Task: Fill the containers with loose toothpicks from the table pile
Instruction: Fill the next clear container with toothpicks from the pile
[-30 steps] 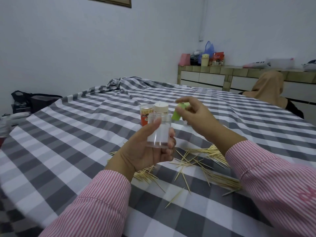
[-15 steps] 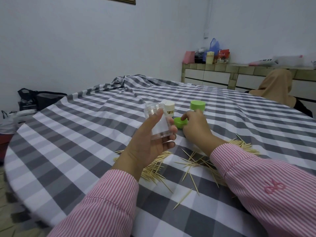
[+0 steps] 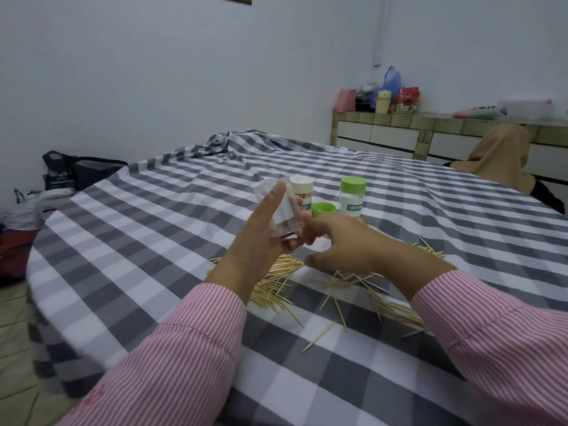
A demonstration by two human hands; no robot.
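My left hand (image 3: pixel 261 241) grips an empty clear plastic container (image 3: pixel 284 210) with no lid, tilted and held above the table. My right hand (image 3: pixel 347 247) hovers low over the loose toothpick pile (image 3: pixel 276 281), fingers relaxed and holding nothing. The green lid (image 3: pixel 323 208) lies on the checked tablecloth just behind my hands. Beside it stand a container with a green cap (image 3: pixel 353 196) and a white-topped container full of toothpicks (image 3: pixel 302 192). More toothpicks (image 3: pixel 396 312) are scattered to the right, partly hidden by my right sleeve.
The round table (image 3: pixel 184 229) is covered by a grey and white checked cloth, bunched at the far side. A person in a tan garment (image 3: pixel 504 158) sits at the far right. Bags (image 3: pixel 76 173) lie on the floor at left; a tiled counter (image 3: pixel 430 130) stands behind.
My right hand set the green lid down on the cloth, let go of it and drew back toward the toothpick pile. My left hand kept holding the clear container and tilted it.
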